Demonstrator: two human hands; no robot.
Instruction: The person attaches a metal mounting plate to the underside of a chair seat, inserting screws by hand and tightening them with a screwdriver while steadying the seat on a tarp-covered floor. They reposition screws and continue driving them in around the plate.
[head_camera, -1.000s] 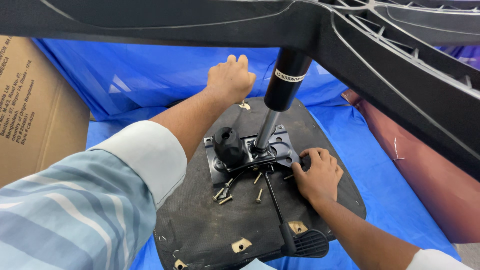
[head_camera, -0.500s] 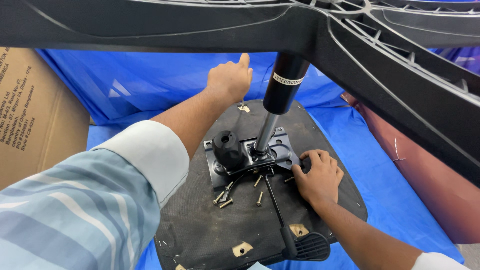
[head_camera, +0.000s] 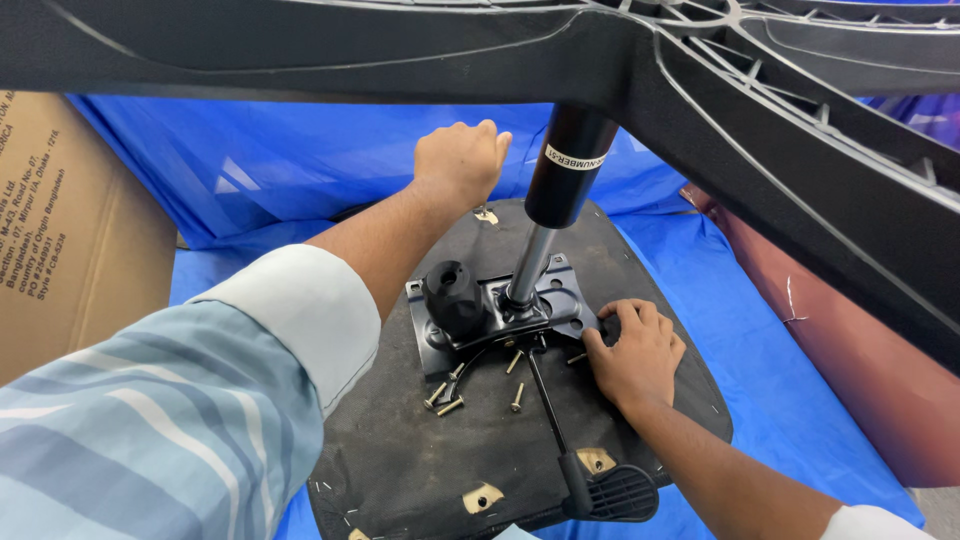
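An upturned black chair seat (head_camera: 400, 450) lies on a blue tarp. A metal mechanism plate (head_camera: 560, 295) with a black knob (head_camera: 455, 295) sits on its middle. A gas cylinder (head_camera: 570, 170) rises from the plate into the black star base (head_camera: 780, 130) overhead. My left hand (head_camera: 458, 160) reaches past the plate to the seat's far edge, fingers curled, with nothing visible in it. My right hand (head_camera: 632, 350) rests on the seat with its fingertips gripping the plate's right corner. Several brass screws (head_camera: 450, 400) lie loose in front of the plate. A black lever (head_camera: 560, 440) runs toward me.
A cardboard box (head_camera: 70, 240) stands at the left. The blue tarp (head_camera: 780, 390) covers the floor and rises behind the seat. A dark red panel (head_camera: 860, 340) lies at the right. The star base's arms span the whole top of the view.
My left hand's fingers have curled in from a spread pose at the seat's far edge. My right hand has stayed at the plate's right corner.
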